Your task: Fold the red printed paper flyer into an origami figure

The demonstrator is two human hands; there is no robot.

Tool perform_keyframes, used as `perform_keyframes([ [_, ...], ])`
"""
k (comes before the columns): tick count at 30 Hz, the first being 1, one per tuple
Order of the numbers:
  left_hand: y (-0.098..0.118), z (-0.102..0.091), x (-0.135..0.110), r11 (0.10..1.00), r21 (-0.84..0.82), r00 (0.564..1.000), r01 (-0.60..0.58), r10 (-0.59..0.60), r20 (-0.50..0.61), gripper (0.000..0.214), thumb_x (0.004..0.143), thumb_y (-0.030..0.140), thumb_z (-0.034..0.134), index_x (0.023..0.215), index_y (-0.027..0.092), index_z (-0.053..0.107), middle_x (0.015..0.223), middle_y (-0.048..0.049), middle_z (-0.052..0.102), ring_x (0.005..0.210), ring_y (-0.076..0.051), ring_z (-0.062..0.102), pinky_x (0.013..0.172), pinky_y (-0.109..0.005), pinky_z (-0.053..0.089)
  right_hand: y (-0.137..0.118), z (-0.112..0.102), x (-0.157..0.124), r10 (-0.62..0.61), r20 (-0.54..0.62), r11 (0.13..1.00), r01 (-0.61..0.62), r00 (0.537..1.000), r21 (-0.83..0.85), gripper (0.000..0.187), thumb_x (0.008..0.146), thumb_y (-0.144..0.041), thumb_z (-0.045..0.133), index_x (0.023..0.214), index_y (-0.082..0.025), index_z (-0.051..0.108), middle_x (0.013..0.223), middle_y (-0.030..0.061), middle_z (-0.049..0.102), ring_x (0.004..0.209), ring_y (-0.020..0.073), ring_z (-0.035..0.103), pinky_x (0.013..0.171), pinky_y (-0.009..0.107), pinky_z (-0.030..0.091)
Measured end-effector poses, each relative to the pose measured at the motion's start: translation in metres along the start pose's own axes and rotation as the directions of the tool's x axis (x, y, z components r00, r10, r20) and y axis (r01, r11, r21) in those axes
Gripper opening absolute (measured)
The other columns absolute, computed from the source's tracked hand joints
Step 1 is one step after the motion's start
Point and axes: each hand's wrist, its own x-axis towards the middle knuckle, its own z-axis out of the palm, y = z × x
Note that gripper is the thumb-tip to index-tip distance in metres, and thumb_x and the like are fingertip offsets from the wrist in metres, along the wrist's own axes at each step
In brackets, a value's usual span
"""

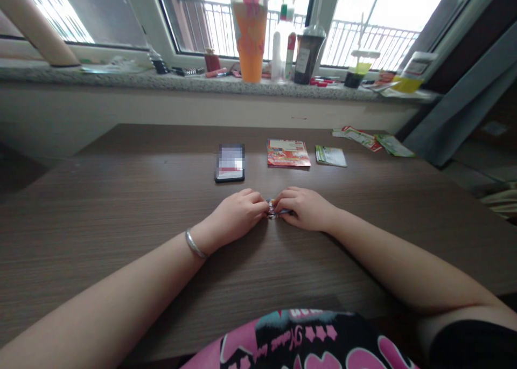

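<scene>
My left hand (246, 210) and my right hand (304, 207) meet over the middle of the brown table. Between their fingertips is a small shiny piece (272, 209) with silvery, yellow and bluish patches, perhaps foil or folded paper. Fingers of both hands are closed on it, and they hide most of it, so its kind cannot be made out. A silver bangle (195, 245) circles my left wrist. Just beyond the left hand lies a phone-like device (230, 164) with a blurred screen. Past the right hand are a red printed leaflet stack (288, 153) and a smaller green-and-white card stack (330, 156).
Several loose leaflets (365, 138) lie at the table's far right corner. Behind the table (121, 196), a stone windowsill (181, 79) carries a tall orange cup (252, 40), a dark drink cup (307, 56), bottles and small clutter. A grey curtain (464, 94) hangs at the right.
</scene>
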Motion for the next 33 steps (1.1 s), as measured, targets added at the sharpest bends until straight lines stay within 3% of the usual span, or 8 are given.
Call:
perform_keyframes([
  [10, 0.000, 0.000, -0.001, 1.000, -0.012, 0.999, 0.007, -0.008, -0.035, 0.018, 0.091, 0.031, 0.053, 0.097, 0.018, 0.064, 0.090, -0.0071, 0.061, 0.087, -0.019, 0.056, 0.078, -0.032, 0.048, -0.003, 0.008, 0.002, -0.028, -0.031, 0.979, 0.021, 0.999, -0.201, 0.016, 0.088, -0.020, 0.050, 0.092, -0.015, 0.065, 0.090, 0.0090, 0.069, 0.081, 0.0187, 0.060, 0.075, 0.030, 0.045],
  [15, -0.001, 0.002, -0.001, 1.000, 0.013, 0.999, 0.019, -0.019, -0.026, 0.017, 0.088, 0.031, 0.058, 0.096, 0.017, 0.062, 0.092, -0.0068, 0.062, 0.087, -0.020, 0.056, 0.077, -0.032, 0.048, -0.004, 0.010, 0.002, 0.018, -0.066, 0.979, -0.031, 0.998, -0.203, 0.016, 0.088, -0.019, 0.048, 0.090, -0.015, 0.064, 0.089, 0.0081, 0.069, 0.081, 0.0185, 0.060, 0.075, 0.029, 0.044],
  [20, -0.003, 0.005, 0.000, 0.999, 0.036, 0.999, 0.028, -0.027, -0.038, 0.011, 0.088, 0.019, 0.052, 0.092, 0.016, 0.062, 0.088, -0.0056, 0.063, 0.082, -0.019, 0.057, 0.076, -0.031, 0.048, -0.007, 0.010, 0.003, 0.060, -0.080, 0.991, -0.069, 0.995, -0.112, 0.016, 0.088, -0.017, 0.047, 0.090, -0.016, 0.063, 0.089, 0.0077, 0.069, 0.085, 0.0179, 0.061, 0.078, 0.029, 0.044],
  [25, -0.002, 0.004, 0.000, 0.999, -0.026, 0.997, 0.047, -0.049, -0.067, 0.009, 0.086, 0.016, 0.052, 0.089, 0.016, 0.060, 0.085, -0.0053, 0.064, 0.082, -0.019, 0.058, 0.075, -0.030, 0.048, -0.009, 0.007, 0.003, 0.044, -0.082, 0.999, -0.043, 0.996, 0.011, 0.019, 0.090, -0.033, 0.055, 0.096, -0.016, 0.063, 0.095, 0.0079, 0.069, 0.092, 0.0198, 0.060, 0.081, 0.030, 0.044],
  [29, 0.000, 0.004, 0.000, 0.986, -0.132, 0.987, 0.103, -0.118, -0.106, 0.007, 0.086, 0.017, 0.051, 0.087, 0.017, 0.058, 0.082, -0.0039, 0.063, 0.078, -0.018, 0.058, 0.071, -0.029, 0.047, -0.011, 0.006, 0.004, 0.194, -0.106, 0.975, -0.180, 0.975, 0.134, 0.010, 0.087, -0.025, 0.060, 0.093, -0.018, 0.063, 0.090, 0.0048, 0.068, 0.086, 0.0175, 0.059, 0.076, 0.028, 0.043],
  [33, 0.001, 0.008, -0.001, 0.944, -0.276, 0.972, 0.181, -0.214, -0.095, 0.005, 0.084, 0.018, 0.053, 0.088, 0.019, 0.056, 0.082, -0.0023, 0.063, 0.075, -0.017, 0.059, 0.068, -0.027, 0.046, -0.012, 0.008, 0.006, 0.379, -0.077, 0.883, -0.336, 0.922, 0.329, 0.006, 0.085, -0.024, 0.060, 0.086, -0.018, 0.063, 0.083, 0.0020, 0.066, 0.077, 0.0144, 0.057, 0.069, 0.025, 0.041],
])
